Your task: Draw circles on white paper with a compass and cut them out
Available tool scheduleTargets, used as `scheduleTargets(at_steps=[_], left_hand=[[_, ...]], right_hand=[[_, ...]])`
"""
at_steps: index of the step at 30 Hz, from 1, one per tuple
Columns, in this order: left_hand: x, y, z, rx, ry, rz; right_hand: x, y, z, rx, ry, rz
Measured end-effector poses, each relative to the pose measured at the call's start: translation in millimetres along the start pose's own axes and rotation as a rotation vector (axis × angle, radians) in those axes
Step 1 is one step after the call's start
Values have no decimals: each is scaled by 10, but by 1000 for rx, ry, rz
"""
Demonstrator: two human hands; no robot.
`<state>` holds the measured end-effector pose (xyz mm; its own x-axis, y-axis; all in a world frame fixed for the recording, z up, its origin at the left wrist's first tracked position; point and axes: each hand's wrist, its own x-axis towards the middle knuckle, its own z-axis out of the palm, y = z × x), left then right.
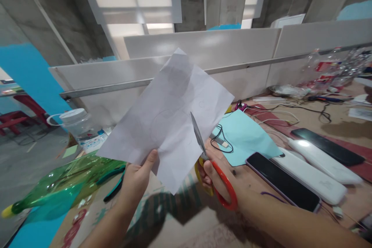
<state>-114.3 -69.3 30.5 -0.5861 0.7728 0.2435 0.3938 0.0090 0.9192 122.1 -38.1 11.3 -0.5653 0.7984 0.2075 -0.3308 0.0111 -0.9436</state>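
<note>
The left hand pinches the lower edge of a white paper held up over the table, while the right hand grips red-handled scissors, their blades against the paper's right side.

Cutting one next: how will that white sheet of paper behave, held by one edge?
The sheet of paper, pinched at its lower edge by the left hand, stands nearly flat, so it probably holds its shape. Faint creases suggest it is thin and light; the scissors in the right hand may bend it.
</note>
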Motion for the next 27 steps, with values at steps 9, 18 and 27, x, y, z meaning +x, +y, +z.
scheduleTargets(at_steps=[9, 18, 27], left_hand=[[-5, 11, -1, 12, -17, 108], [55, -23, -32, -40, -1, 14], [91, -76, -23, -88, 17, 37]], right_hand=[[-14, 37, -13, 18, 6, 23], [-33, 76, -5, 38, 44, 87], [-22, 152, -44, 74, 72, 109]])
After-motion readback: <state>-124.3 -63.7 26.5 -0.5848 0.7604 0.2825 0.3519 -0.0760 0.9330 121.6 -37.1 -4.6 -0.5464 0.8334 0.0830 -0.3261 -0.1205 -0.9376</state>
